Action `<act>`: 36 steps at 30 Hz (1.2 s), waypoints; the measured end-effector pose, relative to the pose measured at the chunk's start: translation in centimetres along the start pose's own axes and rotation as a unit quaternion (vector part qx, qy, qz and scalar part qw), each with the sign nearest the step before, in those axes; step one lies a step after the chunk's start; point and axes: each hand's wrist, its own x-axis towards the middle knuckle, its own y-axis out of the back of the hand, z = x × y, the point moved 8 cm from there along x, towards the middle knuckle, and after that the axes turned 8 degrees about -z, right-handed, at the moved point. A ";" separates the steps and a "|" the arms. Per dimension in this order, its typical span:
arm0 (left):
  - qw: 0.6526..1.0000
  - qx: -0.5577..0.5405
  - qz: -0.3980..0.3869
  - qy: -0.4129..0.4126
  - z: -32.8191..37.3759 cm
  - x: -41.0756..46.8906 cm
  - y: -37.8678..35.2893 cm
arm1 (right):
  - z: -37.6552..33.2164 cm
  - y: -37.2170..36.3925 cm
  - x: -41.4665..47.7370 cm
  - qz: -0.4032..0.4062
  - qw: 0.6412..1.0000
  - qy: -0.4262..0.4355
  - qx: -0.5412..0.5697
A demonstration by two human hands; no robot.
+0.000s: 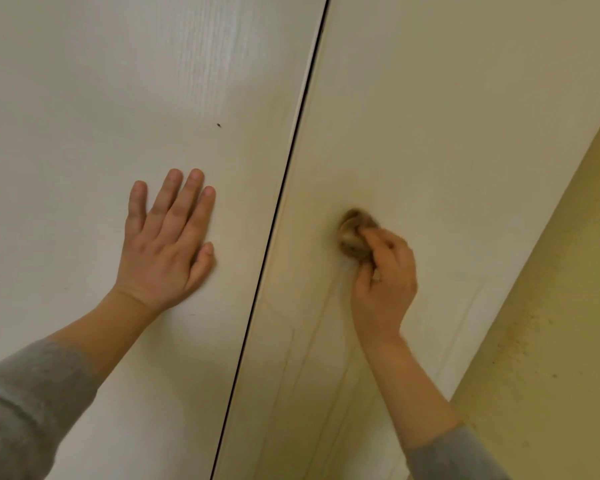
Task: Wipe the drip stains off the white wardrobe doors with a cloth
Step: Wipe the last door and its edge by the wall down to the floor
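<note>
Two grey sleeves [25, 410] sit nearest, at the bottom of the view. Faint drip streaks [312, 358] run down the right door [465, 98] near its left edge, just below the right hand [383, 282]. Its fingers curl round a small bunched brown cloth [354, 237] and press it to the panel at the streaks' upper end. The hand is blurred, probably mid-rub. The left hand [168, 244] lies flat on the left door [84, 98], fingers straight and close together, likely as a brace. A dark gap [291, 168] divides the doors between the hands. Bare panel lies open above the cloth, and a yellowish wall [551, 341] bounds the right door's far edge. Higher up, a dark speck [219, 125] marks the left door.
</note>
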 end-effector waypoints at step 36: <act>1.000 -0.021 0.008 0.009 5.8 -0.9 -1.8 | 6.0 5.4 1.6 0.033 0.999 -0.026 -0.006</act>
